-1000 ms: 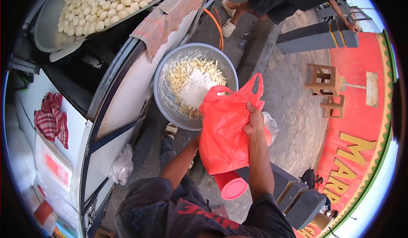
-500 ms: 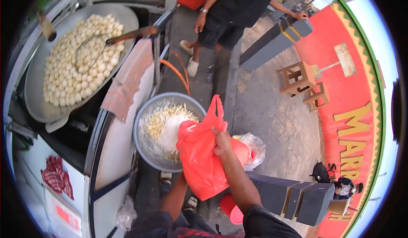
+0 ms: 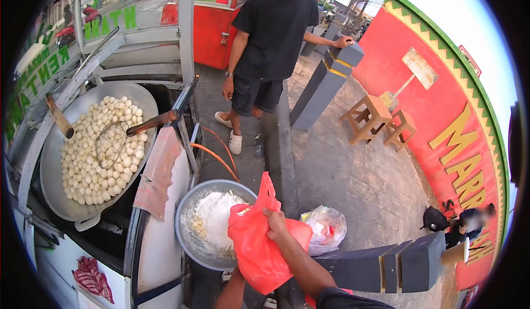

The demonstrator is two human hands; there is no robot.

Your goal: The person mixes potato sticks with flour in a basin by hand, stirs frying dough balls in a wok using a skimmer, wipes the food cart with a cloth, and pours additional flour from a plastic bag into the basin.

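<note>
My right hand [image 3: 275,224] is closed around the upper part of a red plastic bag [image 3: 262,248]. The bag tilts over the near right side of a grey basin [image 3: 184,244]. White powder [image 3: 218,218] lies heaped in the basin, over pale yellowish shreds [image 3: 197,227]. My left forearm [image 3: 232,291] reaches up to the bag's lower left side; the bag hides that hand and its fingers.
At left, a large wok [image 3: 52,160] holds many pale round balls and a wire skimmer [image 3: 113,143]. A cloth [image 3: 157,173] hangs from the cart edge. A person [image 3: 273,38] stands ahead by a grey post [image 3: 320,91]. A clear plastic bag [image 3: 326,229] sits right of the basin.
The camera view has tipped upward, bringing the standing person further into sight. White powder now covers more of the shreds in the basin. My right hand keeps its grip on the red bag.
</note>
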